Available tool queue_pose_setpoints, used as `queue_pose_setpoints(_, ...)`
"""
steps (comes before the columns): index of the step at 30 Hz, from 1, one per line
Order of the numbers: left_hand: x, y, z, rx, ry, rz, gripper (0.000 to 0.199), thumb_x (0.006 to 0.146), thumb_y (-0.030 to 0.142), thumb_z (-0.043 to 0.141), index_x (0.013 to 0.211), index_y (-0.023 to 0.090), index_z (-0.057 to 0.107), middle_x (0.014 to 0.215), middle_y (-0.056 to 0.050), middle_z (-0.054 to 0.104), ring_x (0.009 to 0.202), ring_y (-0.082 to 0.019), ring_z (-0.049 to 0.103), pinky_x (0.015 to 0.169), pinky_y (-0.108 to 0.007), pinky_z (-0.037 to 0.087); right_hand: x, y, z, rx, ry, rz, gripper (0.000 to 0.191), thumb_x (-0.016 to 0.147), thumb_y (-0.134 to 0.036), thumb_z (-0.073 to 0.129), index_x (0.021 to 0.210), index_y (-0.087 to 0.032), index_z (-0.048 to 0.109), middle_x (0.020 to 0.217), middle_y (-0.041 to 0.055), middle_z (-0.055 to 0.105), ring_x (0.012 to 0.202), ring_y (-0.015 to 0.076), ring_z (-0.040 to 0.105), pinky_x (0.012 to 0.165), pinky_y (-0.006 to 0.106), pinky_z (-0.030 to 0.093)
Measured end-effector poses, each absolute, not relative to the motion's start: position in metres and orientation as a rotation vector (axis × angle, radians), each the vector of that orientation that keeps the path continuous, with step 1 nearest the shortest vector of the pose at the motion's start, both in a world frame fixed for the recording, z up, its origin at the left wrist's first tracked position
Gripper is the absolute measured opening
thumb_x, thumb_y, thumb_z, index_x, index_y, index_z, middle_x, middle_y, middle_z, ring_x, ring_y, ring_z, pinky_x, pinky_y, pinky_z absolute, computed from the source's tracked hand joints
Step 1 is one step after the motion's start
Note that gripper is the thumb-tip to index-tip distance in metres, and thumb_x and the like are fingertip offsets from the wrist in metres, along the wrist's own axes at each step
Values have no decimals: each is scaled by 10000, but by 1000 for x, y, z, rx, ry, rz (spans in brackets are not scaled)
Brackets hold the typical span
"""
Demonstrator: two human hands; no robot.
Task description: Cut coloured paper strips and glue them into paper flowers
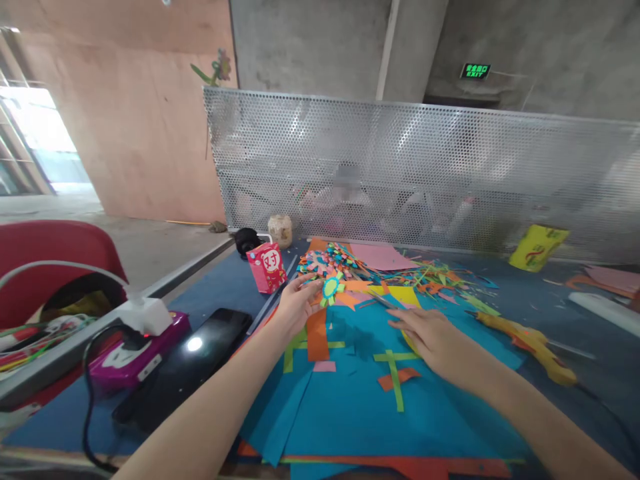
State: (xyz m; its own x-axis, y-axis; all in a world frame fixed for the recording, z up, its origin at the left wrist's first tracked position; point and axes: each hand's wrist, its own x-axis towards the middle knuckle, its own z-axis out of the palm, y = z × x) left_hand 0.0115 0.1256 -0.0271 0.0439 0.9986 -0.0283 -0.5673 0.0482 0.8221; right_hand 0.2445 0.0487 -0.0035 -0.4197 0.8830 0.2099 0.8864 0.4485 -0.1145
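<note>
Pinched in my left hand (299,301) is a small paper flower (331,288) with a yellow middle, a blue ring and light green petals. My right hand (425,337) is closed around scissors (383,300); the blades point left toward the flower, and part of a yellow handle shows under the fingers. The blades and the flower are apart. Below both hands lie blue paper sheets (345,420), with crossed green strips (395,377), an orange strip (317,337) and a small pink piece (325,367) on top.
Behind my hands are a heap of small paper pieces (340,260) and shredded scraps (440,277). A yellow glue gun (535,347) lies right. At left are a red box (267,268), a black phone (185,373) and a purple power strip (135,353). A perforated metal screen (310,153) closes the back.
</note>
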Motion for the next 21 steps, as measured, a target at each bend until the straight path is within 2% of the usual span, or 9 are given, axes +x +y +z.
queue_pose_setpoints(3, 14, 127, -29, 750, 756, 1376, 292, 573, 95, 664, 827, 141, 528, 699, -28, 600, 554, -123, 576, 490, -286, 507, 259, 39, -10, -1561, -2473, -84, 357, 841, -202, 288, 1152, -231, 463, 1118, 63, 541, 1033, 216, 460, 842, 400, 339)
queue_pose_setpoints(7, 13, 129, -32, 762, 773, 1380, 299, 588, 94, 653, 855, 140, 529, 683, -19, 590, 548, -121, 573, 486, -291, 507, 258, 30, -19, -1508, -2525, -115, 421, 800, -96, 290, 1192, -189, 412, 1088, 85, 563, 1008, 202, 479, 830, 409, 308)
queue_pose_setpoints(11, 11, 128, -31, 775, 803, 1394, 289, 595, 90, 646, 849, 140, 519, 640, 1, 575, 501, -94, 553, 476, -267, 501, 250, 28, -23, -1482, -2551, -188, 430, 752, -52, 316, 1129, -176, 480, 1053, 101, 583, 964, 219, 504, 786, 423, 319)
queue_pose_setpoints(14, 12, 125, -29, 794, 818, 1382, 309, 585, 98, 656, 857, 141, 516, 636, -1, 583, 487, -97, 554, 450, -249, 489, 256, 28, -16, -1417, -2410, -306, 337, 789, -161, 370, 1099, -206, 492, 1052, 78, 580, 958, 218, 510, 809, 432, 321)
queue_pose_setpoints(17, 14, 123, -28, 812, 826, 1366, 327, 573, 103, 666, 862, 141, 518, 649, -8, 592, 507, -112, 571, 440, -237, 480, 270, 22, 1, -1381, -2162, -344, 289, 806, -298, 389, 1055, -208, 504, 896, 58, 626, 839, 188, 563, 732, 348, 408)
queue_pose_setpoints(19, 15, 122, -28, 821, 832, 1363, 322, 572, 104, 666, 856, 142, 518, 654, -7, 592, 516, -116, 576, 444, -238, 481, 280, 10, 12, -1383, -2046, -302, 266, 799, -386, 389, 908, -222, 567, 716, 26, 639, 664, 157, 593, 615, 275, 450)
queue_pose_setpoints(21, 15, 122, -28, 829, 837, 1359, 312, 575, 107, 664, 850, 143, 519, 666, -11, 594, 526, -118, 578, 452, -242, 484, 288, -8, 16, -1376, -1974, -270, 314, 742, -503, 424, 689, -253, 606, 629, 2, 643, 540, 142, 590, 517, 240, 451)
